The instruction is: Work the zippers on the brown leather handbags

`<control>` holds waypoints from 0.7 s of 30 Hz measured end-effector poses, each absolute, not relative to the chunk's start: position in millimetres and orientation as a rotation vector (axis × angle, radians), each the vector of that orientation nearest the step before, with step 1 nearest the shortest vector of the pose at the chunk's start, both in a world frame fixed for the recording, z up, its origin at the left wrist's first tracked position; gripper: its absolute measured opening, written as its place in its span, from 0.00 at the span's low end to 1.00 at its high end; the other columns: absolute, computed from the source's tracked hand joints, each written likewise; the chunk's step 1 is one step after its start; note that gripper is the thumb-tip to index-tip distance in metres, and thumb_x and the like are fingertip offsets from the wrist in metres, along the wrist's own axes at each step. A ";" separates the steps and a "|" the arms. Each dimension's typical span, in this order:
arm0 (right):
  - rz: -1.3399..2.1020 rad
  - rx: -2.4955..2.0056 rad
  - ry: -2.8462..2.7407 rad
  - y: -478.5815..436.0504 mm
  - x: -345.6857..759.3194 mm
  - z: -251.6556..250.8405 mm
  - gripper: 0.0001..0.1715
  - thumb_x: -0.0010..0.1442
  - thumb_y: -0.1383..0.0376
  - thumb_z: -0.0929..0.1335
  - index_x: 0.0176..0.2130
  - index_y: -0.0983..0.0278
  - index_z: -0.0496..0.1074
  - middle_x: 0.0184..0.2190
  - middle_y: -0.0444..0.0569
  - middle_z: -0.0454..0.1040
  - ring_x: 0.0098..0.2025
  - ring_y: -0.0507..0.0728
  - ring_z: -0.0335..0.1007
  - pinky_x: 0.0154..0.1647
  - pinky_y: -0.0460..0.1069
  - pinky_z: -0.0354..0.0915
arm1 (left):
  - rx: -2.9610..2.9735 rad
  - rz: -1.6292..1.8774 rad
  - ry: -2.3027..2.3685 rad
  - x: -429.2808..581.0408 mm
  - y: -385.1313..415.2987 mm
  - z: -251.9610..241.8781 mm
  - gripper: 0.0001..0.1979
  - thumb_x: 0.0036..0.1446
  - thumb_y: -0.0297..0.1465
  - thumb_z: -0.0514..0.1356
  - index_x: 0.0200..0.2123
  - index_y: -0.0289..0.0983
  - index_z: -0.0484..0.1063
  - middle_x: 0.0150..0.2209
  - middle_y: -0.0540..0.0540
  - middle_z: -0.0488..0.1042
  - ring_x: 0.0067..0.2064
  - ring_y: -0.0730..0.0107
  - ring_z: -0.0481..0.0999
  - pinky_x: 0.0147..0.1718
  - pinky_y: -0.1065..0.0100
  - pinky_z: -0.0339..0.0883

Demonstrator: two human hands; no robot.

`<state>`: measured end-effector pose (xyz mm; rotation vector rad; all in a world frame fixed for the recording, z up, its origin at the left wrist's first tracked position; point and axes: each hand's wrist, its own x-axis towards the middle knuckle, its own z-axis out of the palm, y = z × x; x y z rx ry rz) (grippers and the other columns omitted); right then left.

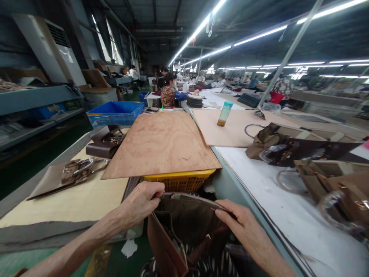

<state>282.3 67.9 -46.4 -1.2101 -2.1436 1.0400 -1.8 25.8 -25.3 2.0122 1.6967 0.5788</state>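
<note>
A dark brown handbag (pixel 187 215) hangs low in front of me, its mouth spread wide and its lining showing. My left hand (pixel 148 196) pinches the bag's rim at the left corner. At the right, my right hand (pixel 239 219) grips the same rim, thumb on the inner side and fingers behind it. A brown flap or side panel with a small metal fitting hangs at the bag's near side. The bag's bottom is out of sight.
A plywood board (pixel 170 142) lies over a yellow crate (pixel 184 179) just beyond the bag. Brown bags (pixel 95 146) lie on the left table; several handbags (pixel 288 142) stand at right. A bottle (pixel 225 114) and blue bin (pixel 115 111) are farther off. Co-workers sit in the background.
</note>
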 end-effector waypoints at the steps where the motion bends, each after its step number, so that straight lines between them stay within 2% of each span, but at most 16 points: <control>1: 1.030 -1.206 -2.147 67.8 282.1 -45.5 0.16 0.59 0.58 0.61 0.43 0.60 0.72 0.39 0.47 0.73 0.41 0.58 0.67 0.43 0.49 0.62 | 2.009 0.579 1.706 -1.7 25.2 -25.9 0.05 0.38 0.22 0.46 0.19 0.37 0.50 0.19 0.55 0.54 0.25 0.75 0.54 0.24 0.72 0.44; 4: 0.993 -1.172 -2.184 67.0 280.6 -39.7 0.14 0.59 0.61 0.62 0.44 0.59 0.71 0.42 0.46 0.71 0.44 0.57 0.65 0.46 0.49 0.60 | 1.988 0.573 1.736 -1.6 24.1 -28.0 0.05 0.38 0.22 0.46 0.19 0.37 0.50 0.20 0.55 0.55 0.25 0.75 0.55 0.24 0.72 0.44; 9: 1.020 -1.085 -2.226 68.3 275.1 -29.8 0.08 0.58 0.66 0.63 0.33 0.61 0.72 0.35 0.43 0.70 0.39 0.54 0.65 0.41 0.47 0.59 | 1.962 0.593 1.744 -2.7 24.2 -31.8 0.05 0.43 0.23 0.46 0.20 0.37 0.51 0.20 0.55 0.56 0.25 0.75 0.56 0.25 0.72 0.46; 12: 1.070 -1.070 -2.200 70.4 272.0 -30.0 0.08 0.59 0.66 0.63 0.30 0.62 0.71 0.31 0.42 0.70 0.35 0.53 0.65 0.36 0.46 0.58 | 1.938 0.618 1.738 -3.3 23.8 -32.8 0.06 0.45 0.25 0.47 0.20 0.37 0.50 0.20 0.55 0.57 0.25 0.76 0.57 0.25 0.73 0.47; 21: 1.018 -1.145 -2.185 72.1 270.7 -34.7 0.12 0.59 0.64 0.62 0.29 0.62 0.72 0.29 0.42 0.72 0.36 0.55 0.64 0.39 0.48 0.56 | 1.840 0.633 1.662 -3.4 25.9 -27.7 0.05 0.43 0.26 0.48 0.19 0.37 0.52 0.22 0.54 0.59 0.26 0.75 0.58 0.24 0.74 0.49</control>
